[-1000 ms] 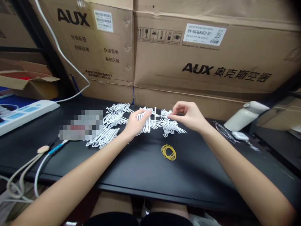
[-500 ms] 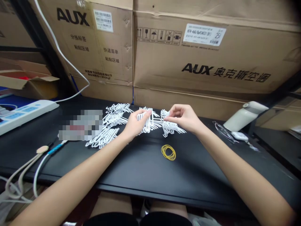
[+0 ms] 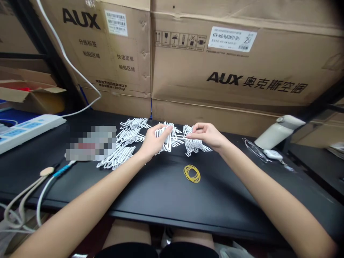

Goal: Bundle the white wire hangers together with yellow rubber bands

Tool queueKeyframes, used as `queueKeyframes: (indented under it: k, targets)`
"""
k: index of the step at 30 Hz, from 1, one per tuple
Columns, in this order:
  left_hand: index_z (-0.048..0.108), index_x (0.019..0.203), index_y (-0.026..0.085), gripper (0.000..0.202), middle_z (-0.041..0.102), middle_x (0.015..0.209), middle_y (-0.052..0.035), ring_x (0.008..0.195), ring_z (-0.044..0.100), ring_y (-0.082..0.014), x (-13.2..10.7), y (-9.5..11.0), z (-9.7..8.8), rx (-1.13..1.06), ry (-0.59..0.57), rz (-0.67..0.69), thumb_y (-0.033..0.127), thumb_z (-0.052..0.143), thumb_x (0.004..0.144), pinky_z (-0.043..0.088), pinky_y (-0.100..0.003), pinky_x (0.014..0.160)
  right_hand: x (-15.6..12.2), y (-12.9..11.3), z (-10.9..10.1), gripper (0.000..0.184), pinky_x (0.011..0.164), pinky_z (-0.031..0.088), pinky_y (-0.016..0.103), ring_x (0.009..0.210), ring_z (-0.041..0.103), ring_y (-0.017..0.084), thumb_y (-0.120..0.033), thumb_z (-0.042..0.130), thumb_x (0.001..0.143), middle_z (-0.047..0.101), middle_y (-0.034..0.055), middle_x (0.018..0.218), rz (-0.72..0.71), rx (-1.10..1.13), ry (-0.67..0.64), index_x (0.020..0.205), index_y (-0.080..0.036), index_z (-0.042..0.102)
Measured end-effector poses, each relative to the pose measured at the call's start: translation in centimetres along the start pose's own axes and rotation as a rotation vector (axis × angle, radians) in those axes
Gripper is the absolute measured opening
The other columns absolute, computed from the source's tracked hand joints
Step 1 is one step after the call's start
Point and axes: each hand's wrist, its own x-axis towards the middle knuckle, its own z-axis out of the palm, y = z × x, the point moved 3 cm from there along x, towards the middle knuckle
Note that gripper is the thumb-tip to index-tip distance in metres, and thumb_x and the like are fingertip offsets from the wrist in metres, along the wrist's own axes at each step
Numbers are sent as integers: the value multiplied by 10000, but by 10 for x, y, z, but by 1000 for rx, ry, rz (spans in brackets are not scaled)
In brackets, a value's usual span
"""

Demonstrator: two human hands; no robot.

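While the left hand (image 3: 152,145) grips a bundle of slim white hangers (image 3: 167,140), fingers curled behind it and thumb across the front, the right hand (image 3: 206,135) works just beside it. Its thumb and forefinger are drawn together in a pinch, apparently on the thin end of a single white hanger (image 3: 181,137); the fingertips hide the exact contact.

Both hands are over the far middle of the black desk (image 3: 161,193). Left of them, loose white hangers lie in overlapping rows (image 3: 131,135), hooks pointing left; under and beside the right hand is another cluster (image 3: 195,146). Yellow rubber bands (image 3: 191,173) lie nearer the person, touched by neither hand.

The step in hand looks like bringing one hanger against the held bundle, judging by how close the two hands sit. The next move would call for a steady left grip and a light right pinch, with hooks lined up so they do not snag.

At the far right are a pale bottle (image 3: 276,132) and eyeglasses (image 3: 254,150); cardboard boxes (image 3: 188,82) stand behind.
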Motion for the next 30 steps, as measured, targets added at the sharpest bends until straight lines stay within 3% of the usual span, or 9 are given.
queueKeyframes:
  k: [7,15,21,26,30]
  targets:
    - [672,831,168,388,660,796,-29,769,583,-184,0,-1,0,-46,10,-30,539,576,772,438,-282,763,1,7,5,325,595,459,246,565,632,126,-267,841,523,683,-6,568,55,55,-24,648,-171,556]
    - [641,769,181,357,590,655,5,595,520,-137,1,-3,0,-122,39,-86,533,585,763,415,-256,612,4,12,6,347,598,471,234,647,655,134,-259,851,521,716,40,671,123,151,-1,620,-173,530]
    - [640,749,172,364,608,722,-5,690,523,-147,1,-2,-2,-127,113,-94,533,594,754,411,-250,666,-3,2,12,344,614,476,248,671,658,146,-297,844,542,729,55,696,60,120,-5,631,-176,535]
    - [625,741,178,363,593,712,-4,694,518,-154,1,-3,-2,-134,88,-89,535,567,777,399,-255,663,-6,-6,15,358,611,463,256,721,668,175,-310,846,524,716,48,670,-2,58,25,630,-177,531]
    - [639,752,172,387,602,721,-9,691,518,-151,1,-5,-1,-122,54,-117,552,567,772,403,-249,657,-7,-12,16,383,605,467,267,612,629,145,-319,862,465,670,9,600,-67,45,85,621,-177,543]
